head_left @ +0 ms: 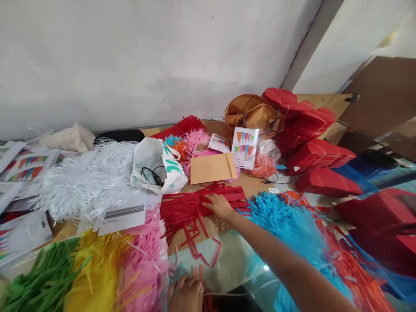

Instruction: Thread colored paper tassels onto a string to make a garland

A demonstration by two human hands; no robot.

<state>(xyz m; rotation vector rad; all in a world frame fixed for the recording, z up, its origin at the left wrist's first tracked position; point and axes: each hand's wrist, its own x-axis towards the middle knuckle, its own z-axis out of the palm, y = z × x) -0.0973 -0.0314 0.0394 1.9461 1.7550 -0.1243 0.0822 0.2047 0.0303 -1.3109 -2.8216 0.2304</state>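
Note:
My right hand point(221, 206) reaches across to a bundle of red tissue-paper tassels point(182, 207); its fingers lie apart on top of the strips. Loose red strips point(194, 247) trail from that bundle toward me. At the bottom edge is my left hand point(186, 295), knuckles up and fingers curled; a few orange strips point(199, 272) show just past its fingertips, and what it holds, if anything, is hidden. Pink tassels point(144, 260) lie left of the red ones, blue tassels point(289, 229) to the right.
Yellow point(97, 268) and green tassels point(42, 277) lie front left, white shredded strips point(91, 177) behind. A white bag point(175, 173), brown envelope point(211, 169), printed card point(245, 147) and brown cloth bag point(250, 115) stand along the back. Red stacks point(318, 156) rise at right.

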